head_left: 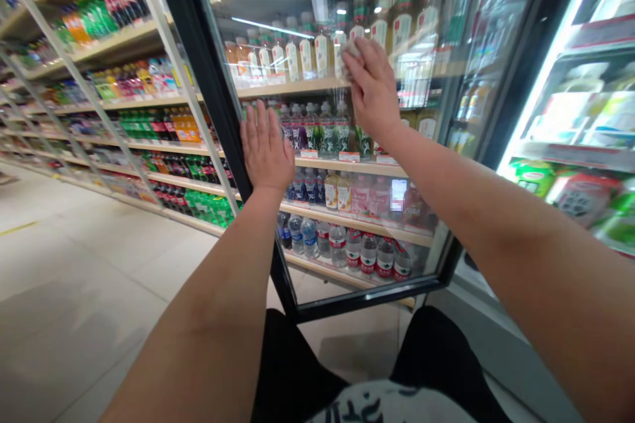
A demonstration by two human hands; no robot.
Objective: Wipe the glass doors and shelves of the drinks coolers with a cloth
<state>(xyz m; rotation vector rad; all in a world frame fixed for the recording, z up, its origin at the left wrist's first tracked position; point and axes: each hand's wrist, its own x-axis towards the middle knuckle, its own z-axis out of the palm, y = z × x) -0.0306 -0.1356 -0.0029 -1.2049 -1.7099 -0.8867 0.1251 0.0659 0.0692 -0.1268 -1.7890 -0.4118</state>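
Note:
My left hand (265, 149) rests flat, fingers spread, on the black frame (232, 92) of a glass fridge door (347, 6), partly over the glass. Higher up, my right hand (372, 86) presses on the glass pane. A small pale cloth (352, 56) seems bunched under its fingertips, though its material is hard to tell. Behind the glass stand rows of bottled drinks (337, 248) on wooden-edged shelves.
Long store shelves (124, 139) packed with bottled drinks run along the left, beside a pale tiled floor (84, 277). At the right, a lit fridge section (570, 145) holds packaged goods. My dark clothing shows at the bottom.

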